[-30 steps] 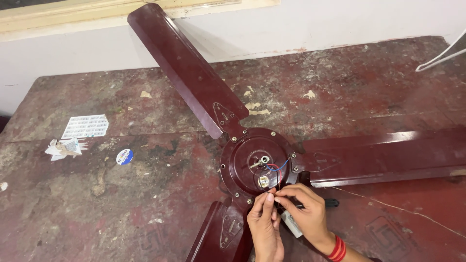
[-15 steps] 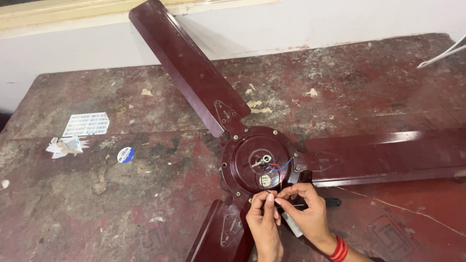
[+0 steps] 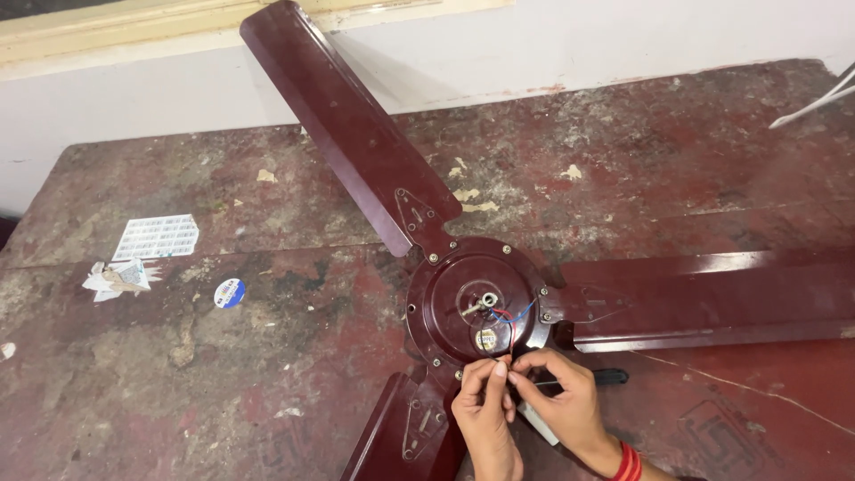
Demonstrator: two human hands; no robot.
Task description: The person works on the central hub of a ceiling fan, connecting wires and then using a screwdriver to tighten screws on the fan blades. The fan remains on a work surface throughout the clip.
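Note:
A dark maroon ceiling fan lies flat on a worn red table [image 3: 267, 356]. Its round motor housing [image 3: 445, 298] has a small central shaft, and thin red, blue and black wires [image 3: 509, 322] lead out of the shaft toward me. My left hand [image 3: 485, 414] and my right hand [image 3: 561, 401] meet at the near edge of the housing, fingertips pinched on the ends of those wires. Red bangles circle my right wrist. A dark tool handle [image 3: 610, 377] pokes out from behind my right hand.
Three blades spread from the hub: one [image 3: 338, 125] toward the far wall, one [image 3: 712, 298] to the right, one [image 3: 392, 436] toward me. Paper scraps [image 3: 120, 276], a printed sheet [image 3: 158, 236] and a round sticker [image 3: 230, 292] lie at left. A white cable [image 3: 815, 102] crosses the far right corner.
My fingers have shifted slightly on the wire ends, both hands staying at the hub's near edge. The fan has not moved.

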